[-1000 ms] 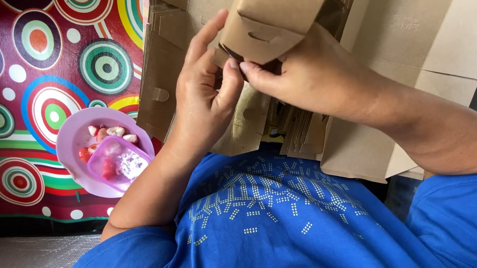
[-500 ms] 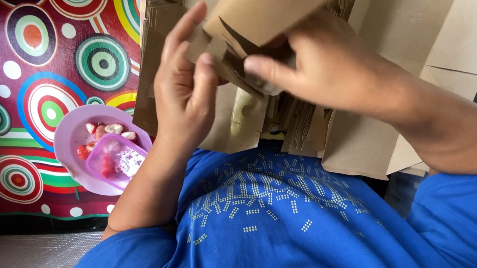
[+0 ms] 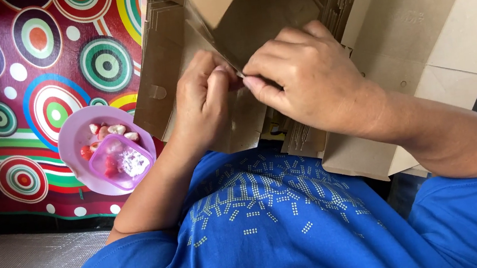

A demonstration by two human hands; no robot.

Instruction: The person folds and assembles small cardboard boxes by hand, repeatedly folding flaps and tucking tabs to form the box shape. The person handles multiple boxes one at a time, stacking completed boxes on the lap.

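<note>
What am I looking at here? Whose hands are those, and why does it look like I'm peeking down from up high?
The camera sits on a person's head and looks down, so you see their own blue shirt and both arms. The left hand and the right hand meet in the middle and pinch the edge of a brown cardboard box piece that is partly folded. More flat cardboard sheets lie behind it. On the left is a bright mat with colourful circles. On it sits a pink plate with a small purple tub and some red and white bits of food; I can't tell what kind.
</note>
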